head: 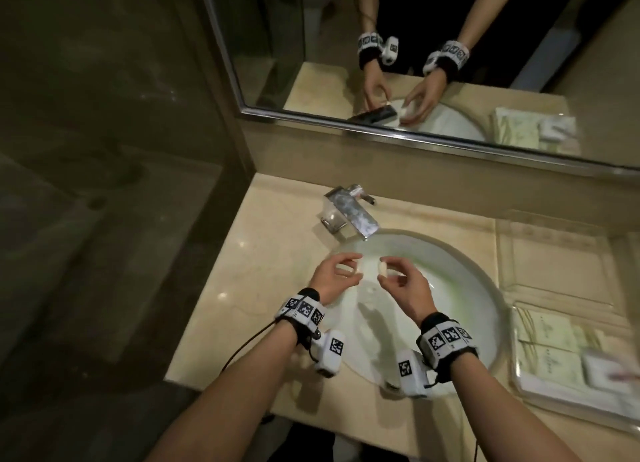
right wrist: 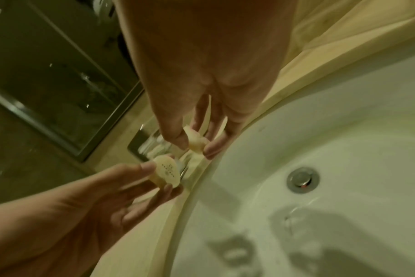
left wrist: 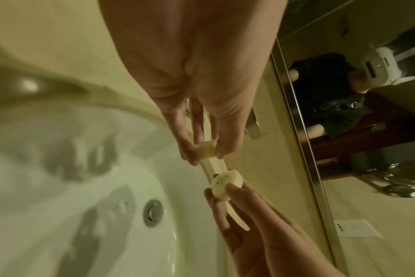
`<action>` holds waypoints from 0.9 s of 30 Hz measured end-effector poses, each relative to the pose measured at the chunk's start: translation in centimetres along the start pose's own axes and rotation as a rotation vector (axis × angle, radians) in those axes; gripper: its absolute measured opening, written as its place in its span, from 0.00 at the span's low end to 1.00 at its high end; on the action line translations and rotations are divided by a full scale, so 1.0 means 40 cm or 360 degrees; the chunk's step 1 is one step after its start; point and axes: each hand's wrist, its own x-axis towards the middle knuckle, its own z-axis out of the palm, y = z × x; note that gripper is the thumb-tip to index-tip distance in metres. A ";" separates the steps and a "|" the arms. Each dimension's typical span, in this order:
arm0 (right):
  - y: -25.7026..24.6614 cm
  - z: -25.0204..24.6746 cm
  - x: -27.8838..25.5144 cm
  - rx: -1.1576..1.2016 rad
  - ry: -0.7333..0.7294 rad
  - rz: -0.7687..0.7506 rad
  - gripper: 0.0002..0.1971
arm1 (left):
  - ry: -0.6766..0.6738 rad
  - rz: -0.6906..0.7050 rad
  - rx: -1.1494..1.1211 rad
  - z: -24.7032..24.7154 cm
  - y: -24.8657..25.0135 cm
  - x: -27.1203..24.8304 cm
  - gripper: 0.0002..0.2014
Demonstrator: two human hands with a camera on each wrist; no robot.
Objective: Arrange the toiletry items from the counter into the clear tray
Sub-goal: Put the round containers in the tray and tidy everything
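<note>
Both hands hover over the left part of the white sink basin [head: 460, 288]. My left hand [head: 350, 268] pinches a small round cream soap [head: 356, 267] between thumb and fingers; in the left wrist view that soap [left wrist: 205, 150] sits at my fingertips. My right hand [head: 385, 270] pinches a second round cream soap [head: 383, 267], whose flat face carries small print [left wrist: 225, 184]. The two soaps are a short gap apart and do not touch. A clear tray [head: 523, 385] holding pale green packets [head: 550, 354] lies on the counter to the right.
A chrome faucet [head: 349, 216] stands behind the hands. Another clear tray [head: 505, 254] sits at the far right of the beige counter [head: 263, 271]. The sink drain [right wrist: 302, 180] lies below the hands. A mirror [head: 415, 63] runs along the back; a glass wall bounds the left.
</note>
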 end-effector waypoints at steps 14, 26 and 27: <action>0.138 -0.583 -0.158 0.0649 0.0339 0.0064 0.21 | -0.0341 -0.0013 -0.0267 0.586 0.168 0.008 0.23; 0.371 -0.849 -0.217 0.0271 0.1001 0.0420 0.12 | -0.0510 -0.0087 -0.0204 0.874 0.207 0.004 0.17; 0.378 -0.860 -0.213 0.0137 0.1028 0.0440 0.11 | -0.0515 -0.0093 -0.0177 0.887 0.207 0.005 0.16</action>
